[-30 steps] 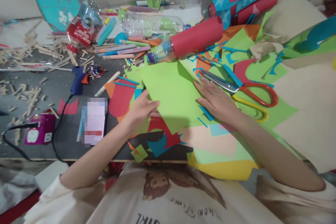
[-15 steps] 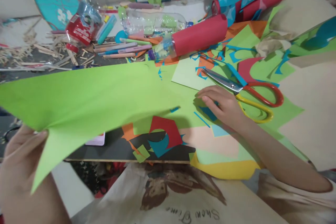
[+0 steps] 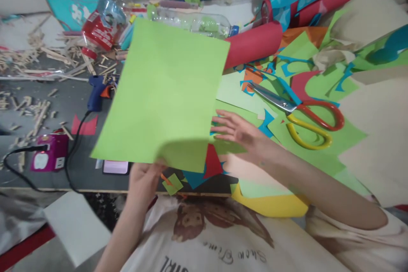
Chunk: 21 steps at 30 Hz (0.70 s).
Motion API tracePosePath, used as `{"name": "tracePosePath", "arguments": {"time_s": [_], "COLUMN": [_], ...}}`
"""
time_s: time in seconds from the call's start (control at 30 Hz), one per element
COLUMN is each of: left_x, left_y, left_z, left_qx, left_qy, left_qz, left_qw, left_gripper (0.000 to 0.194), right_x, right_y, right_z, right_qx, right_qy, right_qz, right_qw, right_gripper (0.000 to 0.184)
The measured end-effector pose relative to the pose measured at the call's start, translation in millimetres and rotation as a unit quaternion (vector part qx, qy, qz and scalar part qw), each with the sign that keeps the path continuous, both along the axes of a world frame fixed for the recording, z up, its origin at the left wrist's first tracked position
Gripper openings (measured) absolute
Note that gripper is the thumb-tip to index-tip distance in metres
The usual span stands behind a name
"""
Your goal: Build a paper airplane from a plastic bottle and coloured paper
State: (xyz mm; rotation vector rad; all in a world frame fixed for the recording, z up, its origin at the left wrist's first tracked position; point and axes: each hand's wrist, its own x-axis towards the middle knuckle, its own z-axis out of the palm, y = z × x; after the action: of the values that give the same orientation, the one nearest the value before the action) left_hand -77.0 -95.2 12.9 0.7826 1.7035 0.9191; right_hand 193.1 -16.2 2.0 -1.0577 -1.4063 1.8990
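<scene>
The left hand (image 3: pixel 145 178) pinched the green sheet (image 3: pixel 168 93) by its near edge, above the surface (image 3: pixel 95 181) near its front edge, presumably leaving its face uncovered, while the right hand (image 3: pixel 239 131), fingers spread and empty, hovered beside it.

A craft workspace (image 3: pixel 82 168), shown by paper scraps (image 3: pixel 302 85), 1 pair of scissors (image 3: pixel 289 105), 1 glue gun (image 3: pixel 95 97) and wooden sticks (image 3: pixel 41 118)
</scene>
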Motion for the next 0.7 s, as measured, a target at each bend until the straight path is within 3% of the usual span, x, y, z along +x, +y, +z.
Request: {"name": "tracePosePath", "arguments": {"time_s": [0.07, 0.23, 0.33, 0.4, 0.43, 0.47, 0.53, 0.6, 0.7], "left_x": [25, 62, 61, 54, 50, 45, 39, 38, 41], "left_y": [-10, -3, 9, 17, 21, 25, 32, 37, 42], "left_z": [-0.5, -3.4, -8.7, -11.5, -12.3, -12.5, -11.6, -10.2, -10.0], "left_qx": [-0.036, -0.057, 0.040, 0.162, 0.234, 0.308, 0.410, 0.430, 0.418], "left_qy": [-0.083, -0.163, -0.135, -0.045, 0.025, 0.108, 0.271, 0.363, 0.423], "left_qz": [0.009, -0.089, -0.086, -0.073, -0.085, -0.112, -0.205, -0.328, -0.463], "left_qw": [0.996, 0.981, 0.986, 0.983, 0.968, 0.939, 0.847, 0.758, 0.657], "left_gripper": [0.027, 0.040, 0.048, 0.060, 0.068, 0.073, 0.068, 0.055, 0.041], "right_x": [3, 21, 39, 52, 58, 64, 71, 75, 77], "right_y": [6, 13, 12, 11, 11, 10, 10, 9, 9], "right_z": [-4.0, -11.2, -13.1, -15.4, -17.3, -19.8, -26.3, -33.9, -41.9], "right_qx": [-0.003, 0.147, 0.200, 0.200, 0.196, 0.191, 0.180, 0.178, 0.200], "right_qy": [-0.028, -0.133, -0.178, -0.185, -0.185, -0.183, -0.174, -0.169, -0.191], "right_qz": [-0.072, -0.165, -0.185, -0.210, -0.225, -0.241, -0.265, -0.272, -0.251], "right_qw": [0.997, 0.966, 0.946, 0.939, 0.936, 0.934, 0.931, 0.930, 0.928], "right_gripper": [0.062, 0.058, 0.058, 0.060, 0.059, 0.058, 0.054, 0.052, 0.052]}}
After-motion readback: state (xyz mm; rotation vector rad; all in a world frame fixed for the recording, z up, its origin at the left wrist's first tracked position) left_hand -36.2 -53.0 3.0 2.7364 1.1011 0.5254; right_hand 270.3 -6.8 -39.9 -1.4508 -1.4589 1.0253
